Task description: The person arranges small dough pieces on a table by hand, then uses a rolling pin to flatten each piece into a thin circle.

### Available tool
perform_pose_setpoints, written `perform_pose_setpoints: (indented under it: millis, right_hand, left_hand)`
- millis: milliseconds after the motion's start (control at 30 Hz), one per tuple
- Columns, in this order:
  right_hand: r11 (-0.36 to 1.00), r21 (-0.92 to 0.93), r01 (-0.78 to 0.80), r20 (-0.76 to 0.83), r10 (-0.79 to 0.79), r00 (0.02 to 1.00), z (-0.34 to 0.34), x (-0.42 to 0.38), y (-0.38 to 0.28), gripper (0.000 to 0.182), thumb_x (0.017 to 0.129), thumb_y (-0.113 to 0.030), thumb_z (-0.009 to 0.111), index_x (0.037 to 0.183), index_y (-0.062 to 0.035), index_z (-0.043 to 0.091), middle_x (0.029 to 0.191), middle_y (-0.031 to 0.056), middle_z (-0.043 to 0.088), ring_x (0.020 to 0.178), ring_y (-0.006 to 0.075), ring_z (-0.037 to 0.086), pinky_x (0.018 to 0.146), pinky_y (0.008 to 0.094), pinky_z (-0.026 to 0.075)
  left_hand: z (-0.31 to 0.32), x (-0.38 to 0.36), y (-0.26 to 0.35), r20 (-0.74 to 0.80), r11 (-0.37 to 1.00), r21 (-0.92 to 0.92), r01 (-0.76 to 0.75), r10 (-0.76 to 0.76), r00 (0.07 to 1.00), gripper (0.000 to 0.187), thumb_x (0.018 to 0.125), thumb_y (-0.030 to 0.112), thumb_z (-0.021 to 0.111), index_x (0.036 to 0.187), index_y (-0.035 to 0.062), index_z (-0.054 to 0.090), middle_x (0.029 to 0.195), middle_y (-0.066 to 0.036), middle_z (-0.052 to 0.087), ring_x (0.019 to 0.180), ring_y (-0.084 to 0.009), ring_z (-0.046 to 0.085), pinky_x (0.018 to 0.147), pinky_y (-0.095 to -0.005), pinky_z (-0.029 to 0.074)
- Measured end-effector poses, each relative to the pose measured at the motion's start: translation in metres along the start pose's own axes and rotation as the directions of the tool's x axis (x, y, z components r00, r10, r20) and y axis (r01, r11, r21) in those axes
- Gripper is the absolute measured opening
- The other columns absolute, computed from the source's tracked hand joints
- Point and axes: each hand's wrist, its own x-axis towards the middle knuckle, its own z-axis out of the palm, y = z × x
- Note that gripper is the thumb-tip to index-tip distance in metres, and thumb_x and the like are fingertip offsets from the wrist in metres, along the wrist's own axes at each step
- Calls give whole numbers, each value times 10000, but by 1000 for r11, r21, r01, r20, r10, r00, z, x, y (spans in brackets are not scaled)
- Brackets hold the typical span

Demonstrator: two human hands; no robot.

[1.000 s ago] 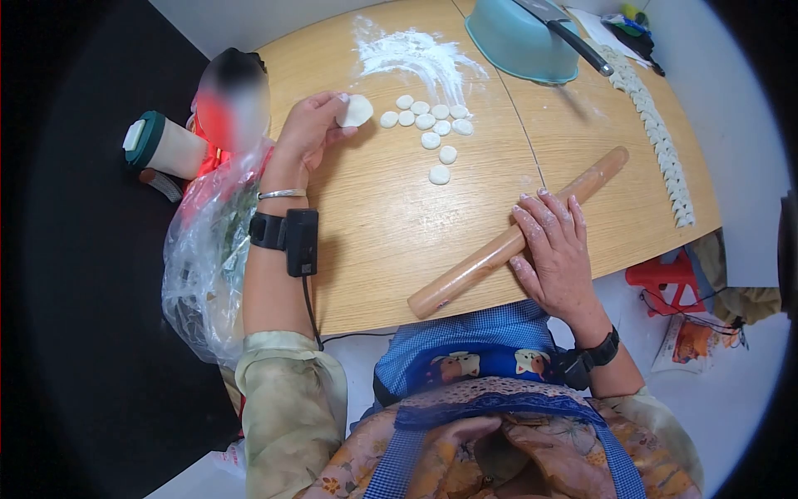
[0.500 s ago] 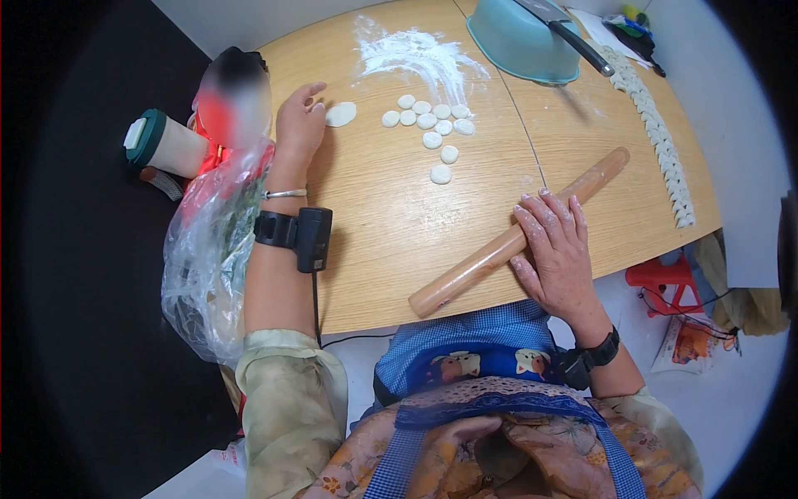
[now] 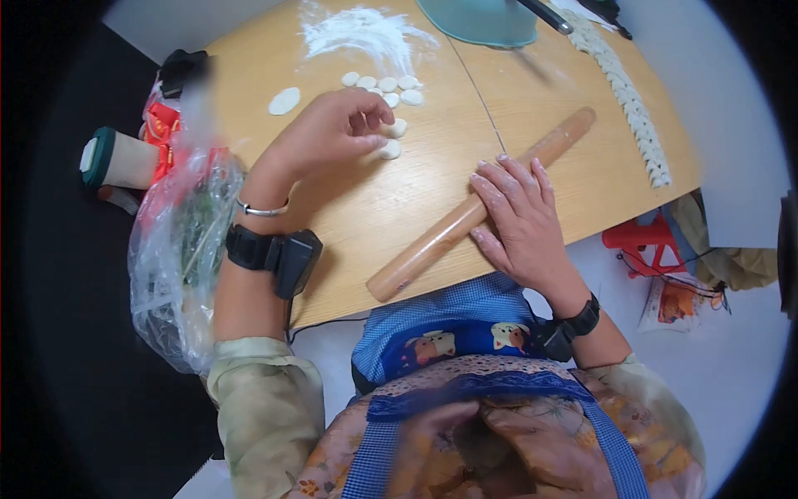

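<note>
Over the small round dough pieces (image 3: 411, 97) hovers my left hand (image 3: 341, 125), its fingers curled but apart, thumb and fingertips near the two closest pieces. I cannot see anything held in it. My right hand (image 3: 522, 212), floury, lies with spread fingers on the wooden rolling pin (image 3: 424, 246), which sits diagonally on the table. A flattened oval dough wrapper (image 3: 284, 101) lies to the left of the small pieces, beyond my left forearm. Some dough pieces are partly hidden behind my left hand.
White flour (image 3: 357, 37) is spread at the table's far side. A teal bowl (image 3: 482, 18) with a black-handled tool (image 3: 546, 14) stands beyond. Folded dumplings (image 3: 632, 108) line the right. A plastic bag (image 3: 179, 274) and lidded cup (image 3: 125, 158) are at the left.
My left hand has moved right, from beside the flattened wrapper to the small dough pieces. My right hand remains on the rolling pin. The whole view has shifted.
</note>
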Motion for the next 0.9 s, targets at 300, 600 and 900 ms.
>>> perform_pose_setpoints:
  millis: [300, 600, 900]
  right_hand:
    - [1000, 11, 11, 1, -11, 1000, 0, 1, 1, 554, 916, -375, 653, 1382, -84, 582, 1437, 111, 555, 1423, 317, 443, 1242, 551, 198]
    - [998, -2, 63, -46, -63, 997, 8, 2, 3, 547, 942, -396, 627, 1380, -71, 576, 1420, 134, 559, 1401, 348, 449, 1231, 572, 195]
    - [994, 6, 112, -55, -111, 992, 12, 28, 1, 510, 970, -368, 577, 1341, -18, 583, 1387, 169, 585, 1354, 361, 482, 1190, 547, 264]
  left_hand:
    - [33, 0, 15, 47, 975, 192, -112, 105, 993, 165, 806, 36, 757, 914, 17, 633, 779, -79, 615, 714, -177, 599, 670, -316, 502]
    - [60, 1, 21, 137, 958, 104, -266, 251, 958, 178, 812, 65, 742, 914, 5, 609, 727, -99, 572, 655, -201, 542, 619, -343, 462]
    - [60, -2, 30, 233, 976, 42, -215, 200, 952, 137, 865, 76, 689, 913, -23, 607, 733, -155, 592, 658, -262, 559, 637, -372, 479]
